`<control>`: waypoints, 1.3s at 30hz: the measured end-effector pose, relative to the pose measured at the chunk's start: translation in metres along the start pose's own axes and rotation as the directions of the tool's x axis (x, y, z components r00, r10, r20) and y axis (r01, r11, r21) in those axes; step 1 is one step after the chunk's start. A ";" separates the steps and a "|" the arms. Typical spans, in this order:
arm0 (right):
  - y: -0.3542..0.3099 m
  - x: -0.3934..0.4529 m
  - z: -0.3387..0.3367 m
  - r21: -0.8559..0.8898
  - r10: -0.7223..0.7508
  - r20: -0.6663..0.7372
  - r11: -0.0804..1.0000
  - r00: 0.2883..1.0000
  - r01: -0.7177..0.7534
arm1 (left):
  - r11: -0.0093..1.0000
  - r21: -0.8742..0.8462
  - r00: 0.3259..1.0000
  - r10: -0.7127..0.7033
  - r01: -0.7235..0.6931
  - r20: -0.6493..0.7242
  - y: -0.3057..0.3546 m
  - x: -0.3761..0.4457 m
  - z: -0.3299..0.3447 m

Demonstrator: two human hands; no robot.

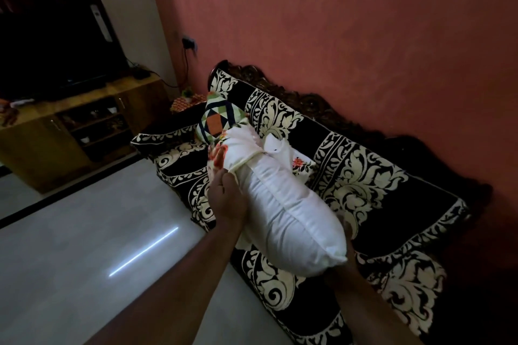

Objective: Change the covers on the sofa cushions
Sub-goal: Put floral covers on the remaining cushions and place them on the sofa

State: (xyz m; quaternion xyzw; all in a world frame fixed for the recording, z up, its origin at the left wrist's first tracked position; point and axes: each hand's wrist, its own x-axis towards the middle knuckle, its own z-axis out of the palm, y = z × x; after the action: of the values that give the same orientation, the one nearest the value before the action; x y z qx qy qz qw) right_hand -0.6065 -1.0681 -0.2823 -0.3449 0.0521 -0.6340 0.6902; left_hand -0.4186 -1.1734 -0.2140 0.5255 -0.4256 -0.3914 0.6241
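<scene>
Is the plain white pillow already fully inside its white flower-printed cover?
No: most of the plain white pillow sticks out bare, with the white flower-printed cover bunched round only its far end.

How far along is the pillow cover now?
Done: the floral cover sits over the far end of the pillow. In hand: left hand grips the cover's edge, right hand holds the near end. Left: most of it is bare.

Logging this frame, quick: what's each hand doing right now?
Left hand: pinches the pillow cover at its edge.
Right hand: holds the white pillow by its near end, mostly hidden underneath.
</scene>
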 end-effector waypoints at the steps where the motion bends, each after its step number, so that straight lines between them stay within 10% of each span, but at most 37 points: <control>1: 0.005 -0.001 0.006 -0.268 -0.068 -0.385 0.962 0.920 -0.041 | 1.000 0.006 1.000 -0.021 0.021 -0.016 -0.001 0.000 0.000; 3: 0.027 -0.020 0.022 -0.542 -0.249 -0.709 0.790 0.660 -0.285 | 0.993 -0.048 0.993 -0.107 0.104 -0.058 -0.001 0.002 0.001; 4: 0.035 -0.029 0.025 -0.652 -0.348 -0.675 0.695 0.650 -0.304 | 0.987 -0.089 0.988 -0.139 0.134 -0.061 0.000 0.004 0.001; 6: 0.039 -0.029 0.027 -0.714 -0.255 -0.611 0.587 0.750 -0.382 | 0.976 -0.134 0.985 -0.173 0.170 -0.009 0.002 0.006 -0.001; 11: 0.029 -0.008 0.015 -0.821 -0.462 -0.503 -0.009 0.730 -0.571 | 0.992 0.028 0.917 -0.128 0.127 0.377 0.018 -0.005 -0.004; 16: 0.020 0.009 0.032 -0.822 -0.360 -0.525 -0.020 0.771 -0.569 | 0.898 0.341 0.691 -0.061 -0.276 0.721 0.023 -0.008 -0.007; 19: -0.001 0.028 0.036 -0.877 -0.434 -0.378 -0.115 0.818 -0.467 | 0.970 0.211 0.687 -0.069 -0.124 0.723 0.035 -0.026 -0.006; 22: -0.016 0.030 0.039 -0.874 -0.480 -0.485 0.281 0.731 -0.396 | 0.986 0.077 0.908 0.104 -0.147 0.405 0.042 -0.027 -0.006; 26: -0.014 0.038 0.045 -0.757 -0.553 -0.618 0.612 0.559 -0.230 | 0.708 0.567 0.856 0.104 -0.421 0.506 0.014 -0.018 -0.023; 29: -0.015 0.040 0.047 -0.698 -0.519 -0.666 0.687 0.536 -0.202 | 0.680 0.617 0.837 -0.009 -0.396 0.547 -0.008 -0.019 -0.030; 32: -0.012 0.039 0.051 -0.787 -0.607 -0.609 0.541 0.510 -0.297 | 0.828 0.486 0.872 0.006 -0.279 0.490 -0.001 -0.017 -0.017; 34: -0.008 0.037 0.051 -0.818 -0.661 -0.575 0.446 0.482 -0.364 | 0.940 0.320 0.786 -0.109 -0.117 0.608 0.016 -0.036 -0.002; 37: -0.003 0.034 0.049 -0.726 -0.547 -0.676 0.611 0.494 -0.317 | 0.942 0.272 0.473 -0.152 -0.196 0.868 0.031 -0.089 0.017; 39: -0.004 0.036 0.049 -0.697 -0.521 -0.686 0.670 0.507 -0.255 | 0.936 0.247 0.470 -0.105 -0.251 0.876 0.032 -0.105 0.019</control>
State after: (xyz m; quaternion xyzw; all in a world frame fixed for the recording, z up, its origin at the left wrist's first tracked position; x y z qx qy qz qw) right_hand -0.5777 -1.0810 -0.2300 -0.2348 0.5995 -0.6969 0.3159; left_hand -0.4695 -1.0768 -0.1930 0.3302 -0.7683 -0.4970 0.2316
